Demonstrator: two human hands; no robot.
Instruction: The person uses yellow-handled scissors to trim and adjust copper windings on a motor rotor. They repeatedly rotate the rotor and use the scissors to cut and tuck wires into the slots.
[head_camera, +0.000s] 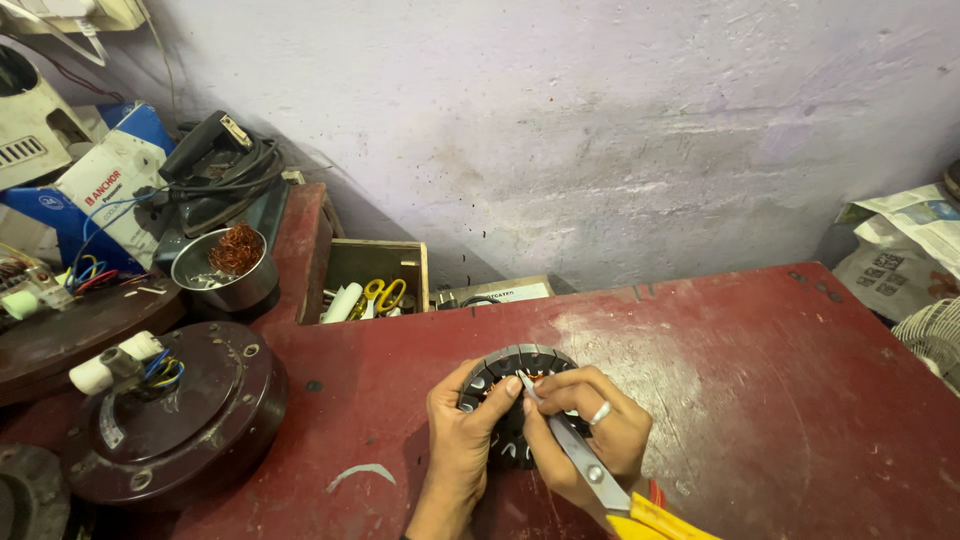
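A round dark slotted motor stator (512, 366) lies on the red table (760, 400), near its front edge. My left hand (462, 440) grips the stator's left rim, thumb on top. My right hand (595, 435), with a ring on one finger, holds scissors (585, 460) with yellow handles; the blade tips point up and left into the stator's centre. Much of the stator's lower half is hidden by both hands.
A brown round motor housing (170, 420) with coloured wires sits at the left. Behind it are a steel bowl (222, 272) of copper wire, an open wooden box (375, 280) with yellow-handled scissors, a dark clothes iron (215, 150) and cartons. Newspaper (905, 250) lies far right.
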